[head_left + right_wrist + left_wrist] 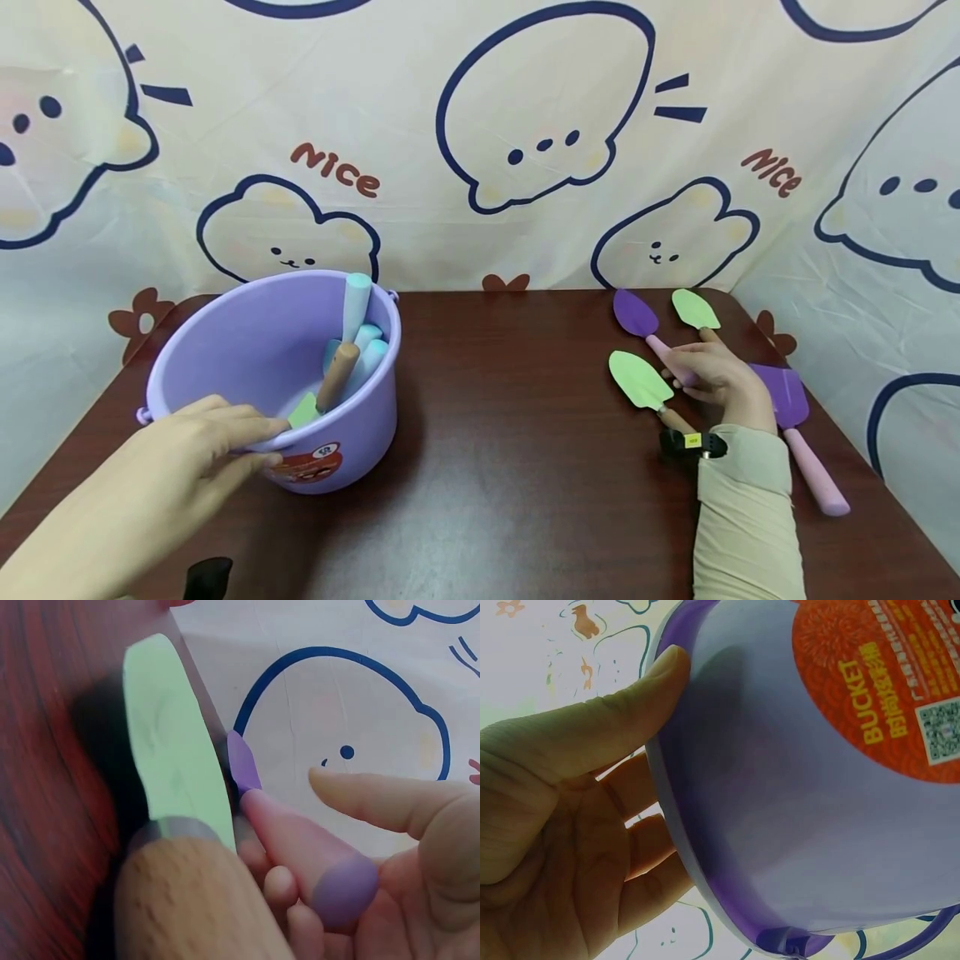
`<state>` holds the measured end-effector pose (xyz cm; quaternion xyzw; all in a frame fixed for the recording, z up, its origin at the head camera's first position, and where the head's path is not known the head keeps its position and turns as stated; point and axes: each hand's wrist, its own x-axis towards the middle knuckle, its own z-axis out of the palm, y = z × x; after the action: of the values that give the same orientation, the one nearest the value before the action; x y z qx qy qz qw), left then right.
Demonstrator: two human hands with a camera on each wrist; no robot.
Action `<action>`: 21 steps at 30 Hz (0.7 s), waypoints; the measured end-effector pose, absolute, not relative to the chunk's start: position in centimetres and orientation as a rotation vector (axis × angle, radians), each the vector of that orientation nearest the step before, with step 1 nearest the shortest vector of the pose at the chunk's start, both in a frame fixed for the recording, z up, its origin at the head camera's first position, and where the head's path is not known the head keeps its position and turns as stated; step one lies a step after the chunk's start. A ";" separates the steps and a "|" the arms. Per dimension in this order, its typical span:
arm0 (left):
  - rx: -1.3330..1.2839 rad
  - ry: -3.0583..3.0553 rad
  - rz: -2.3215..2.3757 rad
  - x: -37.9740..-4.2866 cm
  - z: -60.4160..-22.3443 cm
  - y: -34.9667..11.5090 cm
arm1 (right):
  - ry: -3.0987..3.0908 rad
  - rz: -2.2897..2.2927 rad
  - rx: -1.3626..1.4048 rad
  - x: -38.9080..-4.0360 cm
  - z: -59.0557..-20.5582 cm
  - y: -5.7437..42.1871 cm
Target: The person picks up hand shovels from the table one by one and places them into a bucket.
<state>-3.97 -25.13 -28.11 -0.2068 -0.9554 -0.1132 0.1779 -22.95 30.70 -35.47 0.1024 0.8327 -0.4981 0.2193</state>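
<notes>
A light purple bucket (273, 333) stands on the left, its rim gripped by my left hand (195, 442); in the left wrist view the thumb lies outside and the fingers inside. Light blue handles (356, 304) and a wooden-handled utensil (337, 379) with a green head rest in it. On the right, my right hand (716, 379) has its fingers curled round the pink handle (300, 851) of a purple spoon (636, 313); the thumb stands off the handle in the right wrist view. Beside that hand lie two green spatulas, one near (637, 379), one far (693, 308).
Right of the right hand lies a purple turner (813, 467) with a pink handle. The dark brown table (510, 442) stretches between bucket and utensils. A printed cloth (555, 242) hangs behind and at the sides. A black object (207, 577) shows at the bottom edge.
</notes>
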 end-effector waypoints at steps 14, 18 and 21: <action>-0.577 -2.712 -0.324 -4.0 -28.1 -25.2 | 2.238 -1.465 0.291 -23.4 -36.0 30.3; -0.572 -2.711 -0.323 -4.0 -28.2 -25.2 | 2.225 -1.476 0.293 -23.5 -36.0 30.3; -0.576 -2.704 -0.323 -3.9 -28.3 -25.3 | 2.215 -1.481 0.284 -23.4 -36.0 30.3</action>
<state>-3.94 -25.27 -28.27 -0.2038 -0.9559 -0.1141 0.1782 -23.43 30.28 -35.98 0.1033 0.8047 -0.5380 0.2287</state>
